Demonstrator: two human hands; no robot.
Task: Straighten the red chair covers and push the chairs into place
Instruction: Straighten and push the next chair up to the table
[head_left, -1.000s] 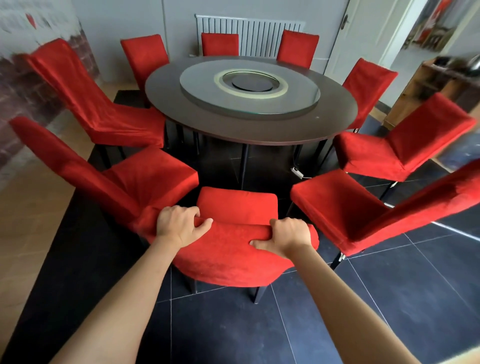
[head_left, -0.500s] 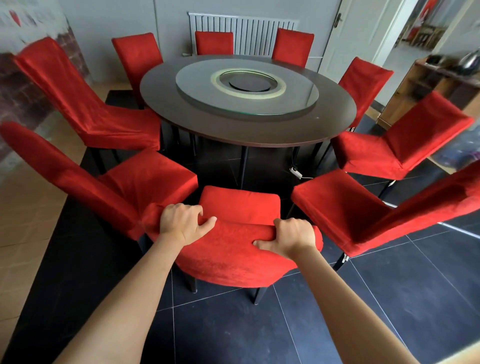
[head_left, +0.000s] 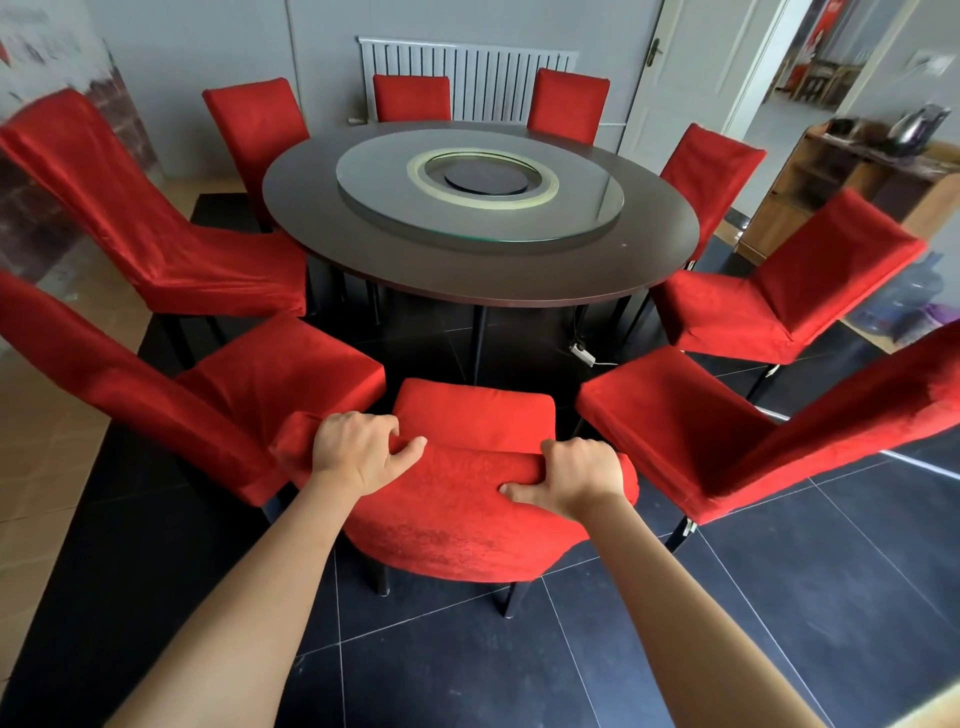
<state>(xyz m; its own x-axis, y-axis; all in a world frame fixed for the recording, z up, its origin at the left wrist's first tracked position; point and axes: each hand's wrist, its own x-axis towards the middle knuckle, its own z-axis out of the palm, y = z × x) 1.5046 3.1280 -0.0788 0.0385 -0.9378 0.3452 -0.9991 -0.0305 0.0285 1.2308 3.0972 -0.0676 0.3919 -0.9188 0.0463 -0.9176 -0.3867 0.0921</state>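
Observation:
The near chair (head_left: 457, 519), in a red cover, stands right before me, its seat pointing at the round dark table (head_left: 519, 275). My left hand (head_left: 358, 452) grips the top left of its backrest, fingers curled over the edge. My right hand (head_left: 576, 478) grips the top right the same way. Several more red-covered chairs ring the table: one close on the left (head_left: 218, 400), one close on the right (head_left: 727, 431), others farther round. The near chair's seat stops short of the table's edge.
A glass turntable (head_left: 478, 187) lies on the table. A power strip (head_left: 584, 354) sits on the dark tiled floor under the table. A wooden cabinet (head_left: 852, 182) stands at the right, a white radiator (head_left: 483, 78) on the back wall, an open door beyond.
Both hands keep their grip on the backrest. The chair has slid a little toward the table, and the view has tilted slightly.

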